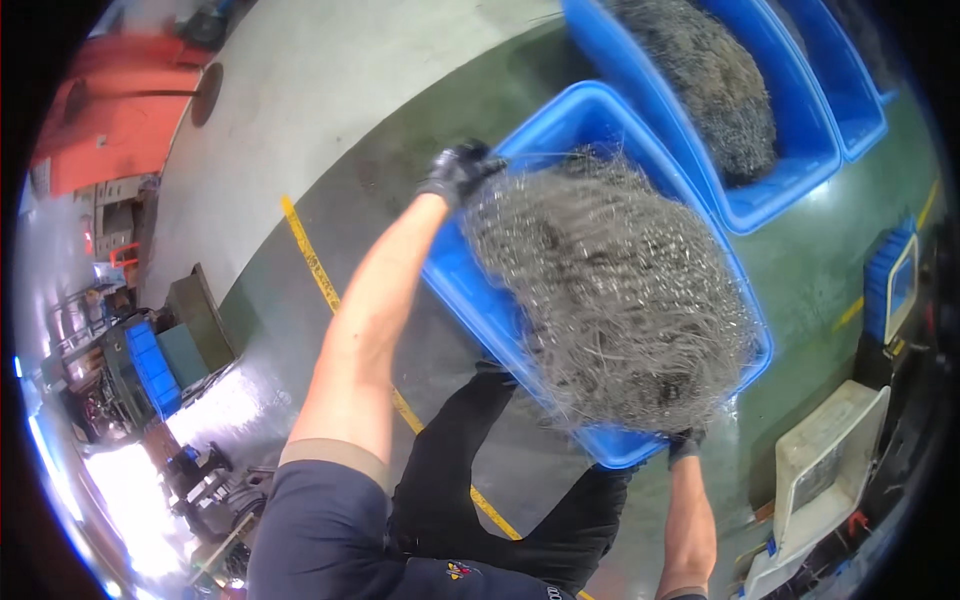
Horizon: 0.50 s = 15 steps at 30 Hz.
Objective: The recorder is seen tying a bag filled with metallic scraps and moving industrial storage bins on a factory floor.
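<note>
A big tangled mass of grey metal shavings (620,290) bulges out of a blue plastic tub (470,265) in front of me and overhangs its near edge. My left hand (460,172), in a black glove, is closed on the upper left edge of the tangle, by the tub's rim; thin strands stretch away from its fingers. At the lower right end, my right hand (686,442), in a dark glove too, grips the tangle, with most of its fingers hidden by the strands. The upper left part of the mass is slightly blurred.
Just beyond stands a second blue tub (750,212) full of shavings (715,90), with another blue tub (850,125) behind it. Pale bins (830,470) lean at the right. A yellow line (312,255) crosses the green floor. Machinery and a blue box (152,370) stand at left.
</note>
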Available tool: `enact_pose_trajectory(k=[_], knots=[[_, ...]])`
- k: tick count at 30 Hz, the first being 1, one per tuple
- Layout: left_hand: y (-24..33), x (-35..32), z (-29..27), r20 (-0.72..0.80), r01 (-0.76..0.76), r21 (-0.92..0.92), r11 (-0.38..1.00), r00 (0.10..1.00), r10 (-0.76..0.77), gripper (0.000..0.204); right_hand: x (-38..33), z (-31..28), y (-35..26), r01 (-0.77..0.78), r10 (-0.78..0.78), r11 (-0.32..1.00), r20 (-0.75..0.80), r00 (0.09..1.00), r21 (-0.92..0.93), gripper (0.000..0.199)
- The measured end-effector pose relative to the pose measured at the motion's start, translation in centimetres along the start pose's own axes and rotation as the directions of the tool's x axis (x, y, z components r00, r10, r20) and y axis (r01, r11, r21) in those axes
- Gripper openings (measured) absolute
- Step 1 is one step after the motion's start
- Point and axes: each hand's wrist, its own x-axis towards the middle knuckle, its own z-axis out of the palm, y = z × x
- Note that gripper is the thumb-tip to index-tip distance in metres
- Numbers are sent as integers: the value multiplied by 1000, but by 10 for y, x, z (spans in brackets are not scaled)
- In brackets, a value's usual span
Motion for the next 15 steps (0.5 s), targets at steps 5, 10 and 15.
enact_pose_trajectory(k=[5, 10, 15], knots=[[-117, -76, -81, -563, 315, 128, 940, 804, -193, 66, -73, 200, 27, -321, 312, 940, 91, 946, 116, 59], [-155, -128, -13, -323, 57, -669, 741, 875, -360, 53, -48, 338, 44, -387, 228, 883, 477, 849, 266, 70], [-133, -66, -60, -351, 410, -322, 853, 786, -510, 54, -67, 500, 7, -452, 359, 873, 384, 850, 184, 59]])
